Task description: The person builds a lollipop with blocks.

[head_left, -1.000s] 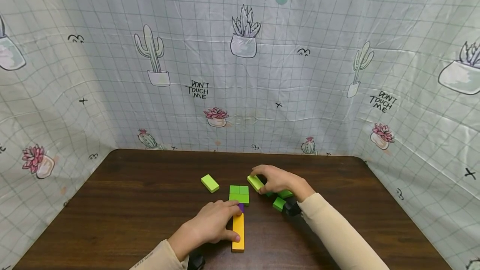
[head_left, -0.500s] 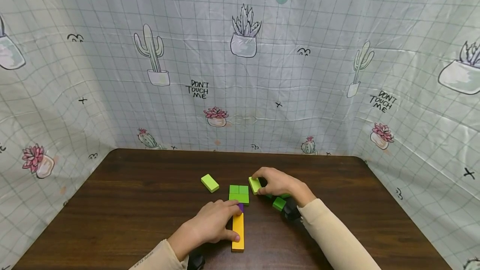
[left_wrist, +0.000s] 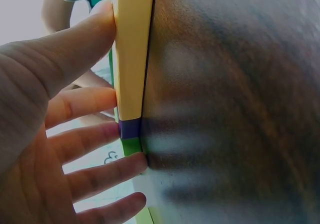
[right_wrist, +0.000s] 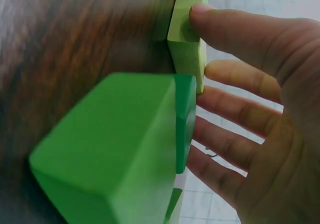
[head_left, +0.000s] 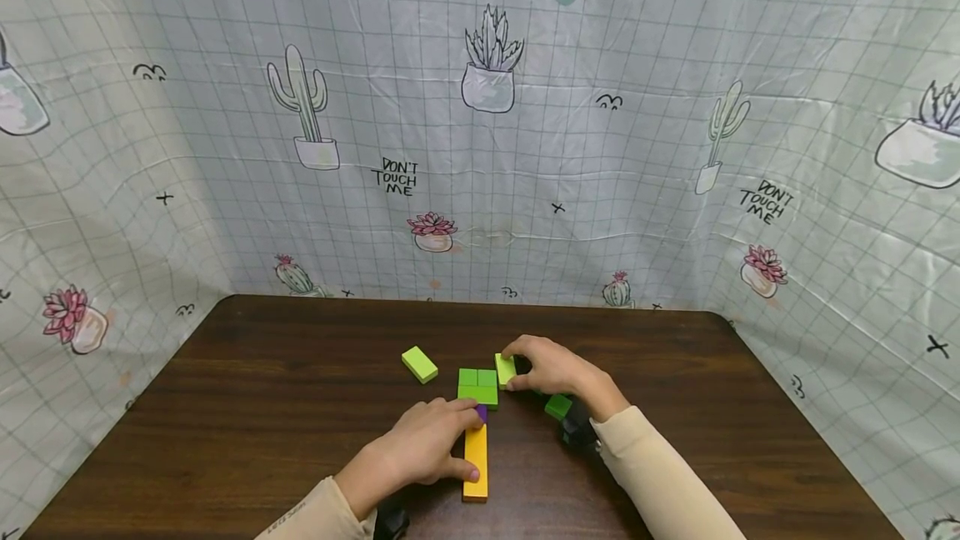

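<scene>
My left hand (head_left: 423, 444) rests over a line of blocks in the head view. Its thumb touches a long yellow block (head_left: 477, 448), and its fingertips lie at a small purple block (head_left: 482, 415). In the left wrist view those fingers are fairly straight and spread along the row. Beyond the purple block, two small green squares and a green rectangular block (head_left: 483, 396) form one patch. To the right of that patch, my right hand (head_left: 555, 369) pinches a lime block (head_left: 505, 367) between thumb and fingers, low over the table.
A second lime block (head_left: 419, 364) lies left of the green patch. A green block (head_left: 558, 406) sits under the right wrist, looming large in the right wrist view beside a darker green block (right_wrist: 186, 124). A cactus-print curtain (head_left: 480, 148) surrounds the brown table (head_left: 262, 407).
My right hand has turned the lime block more upright in the head view and drawn it slightly left and nearer, closer to the green patch. The left hand has stayed in place.
</scene>
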{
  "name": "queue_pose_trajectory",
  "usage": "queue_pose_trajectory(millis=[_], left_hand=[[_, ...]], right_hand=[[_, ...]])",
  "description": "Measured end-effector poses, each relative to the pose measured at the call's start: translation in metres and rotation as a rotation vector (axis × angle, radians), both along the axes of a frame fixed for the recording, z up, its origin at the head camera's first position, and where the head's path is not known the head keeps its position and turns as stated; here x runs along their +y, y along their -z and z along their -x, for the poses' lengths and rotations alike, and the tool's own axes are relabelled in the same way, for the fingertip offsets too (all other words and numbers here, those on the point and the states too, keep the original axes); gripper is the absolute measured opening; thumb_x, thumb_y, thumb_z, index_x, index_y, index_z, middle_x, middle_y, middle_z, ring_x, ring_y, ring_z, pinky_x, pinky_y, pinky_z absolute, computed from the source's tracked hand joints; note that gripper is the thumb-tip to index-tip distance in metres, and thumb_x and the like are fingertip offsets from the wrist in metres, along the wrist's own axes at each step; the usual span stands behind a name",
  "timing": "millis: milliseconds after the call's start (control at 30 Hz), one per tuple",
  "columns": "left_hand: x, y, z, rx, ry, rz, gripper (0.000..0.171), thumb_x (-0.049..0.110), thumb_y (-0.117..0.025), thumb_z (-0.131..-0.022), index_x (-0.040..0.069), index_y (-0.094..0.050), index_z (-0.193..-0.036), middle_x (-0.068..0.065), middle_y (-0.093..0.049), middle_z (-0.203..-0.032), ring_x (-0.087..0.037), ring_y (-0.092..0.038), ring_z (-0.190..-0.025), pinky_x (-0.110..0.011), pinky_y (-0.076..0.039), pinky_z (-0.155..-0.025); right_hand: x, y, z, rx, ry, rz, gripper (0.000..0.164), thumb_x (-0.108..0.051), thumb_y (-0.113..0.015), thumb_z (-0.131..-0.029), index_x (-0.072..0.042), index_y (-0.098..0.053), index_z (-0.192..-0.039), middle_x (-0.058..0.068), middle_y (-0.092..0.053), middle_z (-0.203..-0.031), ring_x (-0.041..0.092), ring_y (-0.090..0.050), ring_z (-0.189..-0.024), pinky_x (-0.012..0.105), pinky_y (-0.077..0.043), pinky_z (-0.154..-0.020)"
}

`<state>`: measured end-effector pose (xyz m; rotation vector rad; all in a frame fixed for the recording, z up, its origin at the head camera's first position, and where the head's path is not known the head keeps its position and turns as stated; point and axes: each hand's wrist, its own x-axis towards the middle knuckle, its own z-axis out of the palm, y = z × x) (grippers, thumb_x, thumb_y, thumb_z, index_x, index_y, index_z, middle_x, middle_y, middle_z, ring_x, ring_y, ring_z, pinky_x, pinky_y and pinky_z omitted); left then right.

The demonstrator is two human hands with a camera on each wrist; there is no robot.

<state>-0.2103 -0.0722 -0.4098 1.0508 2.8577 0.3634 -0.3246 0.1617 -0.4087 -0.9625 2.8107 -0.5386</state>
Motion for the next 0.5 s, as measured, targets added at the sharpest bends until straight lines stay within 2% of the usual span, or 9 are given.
queue_pose_trajectory(millis=[200, 500], left_hand=[[-0.0005, -0.0001, -0.0001, 0.001, 0.005, -0.001, 0.056, 0.054, -0.073, -0.078, 0.019, -0.065, -0.121, 0.001, -0.054, -0.133, -0.021, -0.057, -0.106, -0.039, -0.049, -0.085], [-0.0016, -0.0013, 0.0002, -0.015, 0.006, 0.001, 0.057, 0.054, -0.072, -0.078, 0.019, -0.064, -0.122, 0.000, -0.052, -0.135, -0.022, -0.055, -0.110, -0.040, -0.048, -0.089]], right_hand=[[-0.0001, 0.0031, -0.0031, 0.013, 0.004, 0.009, 0.044, -0.029, -0.074, -0.085, -0.009, -0.062, -0.123, 0.006, -0.058, -0.124, 0.023, -0.053, -0.114, 0.041, -0.044, -0.096], [-0.0003, 0.0032, -0.0027, 0.020, 0.009, 0.009, 0.045, -0.030, -0.075, -0.084, -0.010, -0.063, -0.122, 0.006, -0.058, -0.123, 0.023, -0.054, -0.114, 0.042, -0.045, -0.096]])
